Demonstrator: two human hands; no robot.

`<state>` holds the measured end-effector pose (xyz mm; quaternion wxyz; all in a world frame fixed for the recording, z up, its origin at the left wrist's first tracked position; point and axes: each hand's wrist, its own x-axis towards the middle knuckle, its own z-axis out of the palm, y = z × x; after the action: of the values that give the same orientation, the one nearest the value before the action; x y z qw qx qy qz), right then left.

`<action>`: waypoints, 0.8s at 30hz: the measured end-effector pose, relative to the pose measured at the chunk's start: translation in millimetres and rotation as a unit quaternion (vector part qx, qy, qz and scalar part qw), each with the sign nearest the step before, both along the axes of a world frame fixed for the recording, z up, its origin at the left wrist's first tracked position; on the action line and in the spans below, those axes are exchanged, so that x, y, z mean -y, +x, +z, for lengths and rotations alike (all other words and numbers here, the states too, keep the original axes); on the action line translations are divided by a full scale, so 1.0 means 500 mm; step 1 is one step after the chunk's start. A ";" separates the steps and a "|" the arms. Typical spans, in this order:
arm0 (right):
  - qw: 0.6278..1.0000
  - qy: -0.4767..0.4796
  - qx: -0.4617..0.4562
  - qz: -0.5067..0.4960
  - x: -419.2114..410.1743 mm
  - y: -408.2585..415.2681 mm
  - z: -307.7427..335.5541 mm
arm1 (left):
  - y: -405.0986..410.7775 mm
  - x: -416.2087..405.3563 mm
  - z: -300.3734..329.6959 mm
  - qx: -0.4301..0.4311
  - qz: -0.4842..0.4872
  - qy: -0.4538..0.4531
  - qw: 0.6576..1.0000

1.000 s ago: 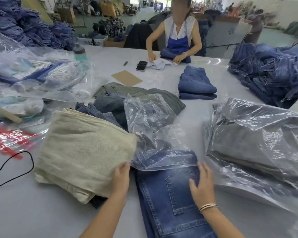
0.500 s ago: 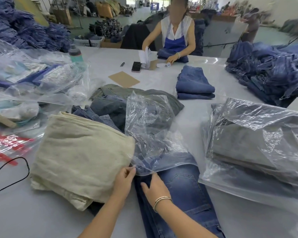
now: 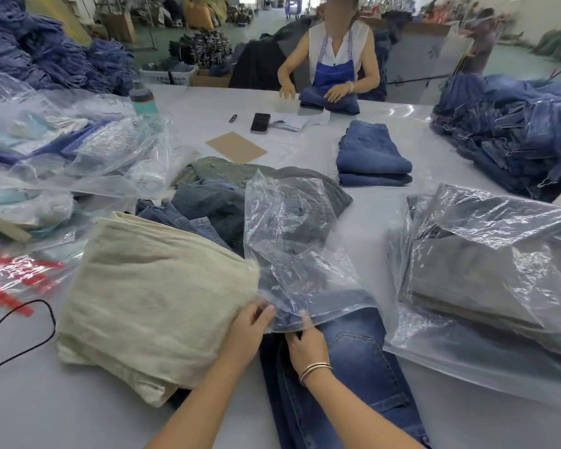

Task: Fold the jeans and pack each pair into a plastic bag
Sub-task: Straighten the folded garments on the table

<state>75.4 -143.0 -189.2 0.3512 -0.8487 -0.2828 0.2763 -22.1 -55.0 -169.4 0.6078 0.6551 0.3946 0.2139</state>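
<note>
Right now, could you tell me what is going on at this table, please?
A person is packing folded blue jeans into a clear plastic bag. The left hand pinches the bag's open edge, and the right hand grips the jeans' end at the mouth. The jeans are only partly inside. A bagged pair lies to the right, and a beige folded cloth to the left.

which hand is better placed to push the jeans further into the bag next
Right, probably. The right hand already rests on the blue jeans at the plastic bag mouth, while the left hand pinches the bag's edge, holding it.
</note>
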 end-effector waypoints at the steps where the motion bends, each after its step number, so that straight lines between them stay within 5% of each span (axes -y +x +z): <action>1: 0.999 0.034 -0.022 -0.008 0.005 0.001 -0.002 | 0.006 0.002 0.007 0.006 -0.022 -0.007 1.000; 4: 0.988 0.135 -0.074 -0.034 0.021 0.007 0.001 | 0.015 0.015 0.021 -0.009 -0.062 -0.001 0.998; 12: 0.921 0.322 -0.168 -0.143 0.069 0.009 0.012 | 0.003 0.008 0.012 0.019 0.032 0.096 0.995; 19: 0.888 0.365 -0.218 -0.177 0.061 0.006 0.031 | -0.020 0.059 0.002 0.144 -0.092 -0.102 0.980; 24: 0.884 0.372 -0.220 -0.178 0.064 0.002 0.039 | 0.017 0.086 -0.014 0.106 0.035 -0.048 0.993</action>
<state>76.5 -174.8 -169.6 0.7378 -0.6091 -0.1242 0.2632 -13.8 -98.2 -176.4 0.6690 0.5846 0.3602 0.2844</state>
